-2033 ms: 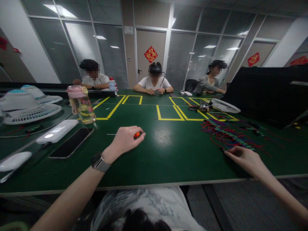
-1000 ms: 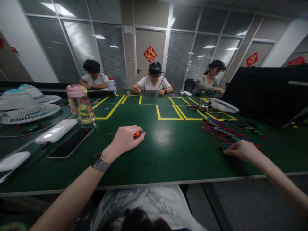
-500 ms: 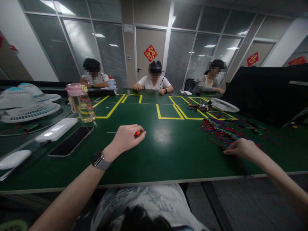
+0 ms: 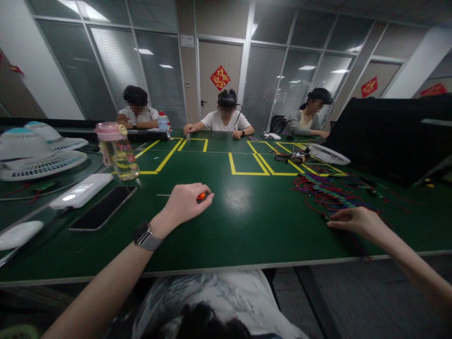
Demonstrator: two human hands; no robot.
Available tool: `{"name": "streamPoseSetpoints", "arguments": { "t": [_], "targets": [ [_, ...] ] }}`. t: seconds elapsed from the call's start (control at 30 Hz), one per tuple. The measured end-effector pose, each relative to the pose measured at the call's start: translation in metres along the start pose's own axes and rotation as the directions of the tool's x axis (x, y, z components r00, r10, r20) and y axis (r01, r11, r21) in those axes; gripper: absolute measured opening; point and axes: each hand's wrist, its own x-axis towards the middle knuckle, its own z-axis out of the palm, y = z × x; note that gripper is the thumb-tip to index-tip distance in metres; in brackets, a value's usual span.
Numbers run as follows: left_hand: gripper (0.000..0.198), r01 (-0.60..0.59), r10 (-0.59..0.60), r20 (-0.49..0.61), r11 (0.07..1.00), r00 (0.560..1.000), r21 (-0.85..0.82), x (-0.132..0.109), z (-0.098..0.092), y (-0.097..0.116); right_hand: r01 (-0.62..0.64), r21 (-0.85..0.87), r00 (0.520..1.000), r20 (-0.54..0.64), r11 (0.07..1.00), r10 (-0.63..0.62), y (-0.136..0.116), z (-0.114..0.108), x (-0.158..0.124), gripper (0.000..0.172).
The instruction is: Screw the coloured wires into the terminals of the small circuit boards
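My left hand (image 4: 187,202) rests on the green tabletop with its fingers curled round a screwdriver. The orange handle (image 4: 201,196) shows between thumb and forefinger, and the thin metal shaft (image 4: 163,195) sticks out to the left. At the right, my right hand (image 4: 356,220) pinches a small dark piece (image 4: 324,217) that seems to hang on a red wire; my fingers partly cover it. Just beyond that hand lies a tangled row of small green circuit boards with red and blue wires (image 4: 323,189).
Left of me are a phone (image 4: 104,208), a white device (image 4: 83,190), a pink-lidded bottle (image 4: 122,155) and white fans (image 4: 42,157). Yellow tape (image 4: 249,173) marks the table. A black case (image 4: 391,141) stands at right. Three people sit opposite.
My left hand stays still on the screwdriver. My right hand has barely shifted, with the pinch still closed. Across the table, a person's hand has reached sideways to a small grey cylinder.
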Motion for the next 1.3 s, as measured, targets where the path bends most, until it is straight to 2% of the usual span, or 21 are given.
{"name": "streamPoseSetpoints", "arguments": {
  "t": [0.03, 0.1, 0.3, 0.5, 0.73, 0.97, 1.13, 1.3],
  "targets": [
    [0.030, -0.004, 0.004, -0.004, 1.000, 1.000, 0.000, 0.000, 0.000, 0.000, -0.024, 0.046, 0.998, 0.059, 0.999, 0.021, 0.002, 0.002, -0.003, 0.024],
    [0.030, -0.009, 0.009, -0.010, 1.000, 1.000, 0.000, 0.000, 0.001, -0.001, -0.086, 0.114, 0.992, 0.098, 0.990, 0.075, 0.005, 0.007, -0.010, 0.031],
    [0.032, -0.003, 0.004, -0.004, 1.000, 1.000, 0.006, -0.001, 0.002, -0.004, -0.152, 0.273, 0.982, -0.070, 0.950, 0.178, 0.004, 0.025, -0.030, 0.043],
    [0.032, 0.020, -0.020, 0.026, 1.000, 0.999, 0.007, -0.001, 0.002, -0.003, -0.221, 0.332, 0.967, -0.050, 0.917, 0.251, -0.004, 0.022, -0.034, 0.046],
    [0.031, 0.022, -0.022, 0.031, 1.000, 0.999, 0.007, -0.001, 0.002, -0.003, -0.219, 0.329, 0.972, -0.010, 0.919, 0.236, -0.005, 0.018, -0.030, 0.044],
    [0.031, 0.032, -0.031, 0.059, 0.999, 0.998, -0.006, -0.001, 0.002, -0.001, -0.186, 0.215, 0.983, 0.052, 0.959, 0.179, 0.000, 0.014, -0.016, 0.040],
    [0.032, 0.029, -0.029, 0.061, 1.000, 0.998, -0.008, 0.000, 0.002, 0.001, -0.128, 0.352, 0.991, 0.069, 0.927, 0.111, 0.011, 0.023, -0.018, 0.045],
    [0.032, 0.025, -0.025, 0.058, 1.000, 0.998, 0.001, -0.002, 0.003, 0.000, -0.056, 0.534, 0.996, -0.022, 0.843, 0.081, 0.011, 0.030, -0.027, 0.053]
  ]
}}
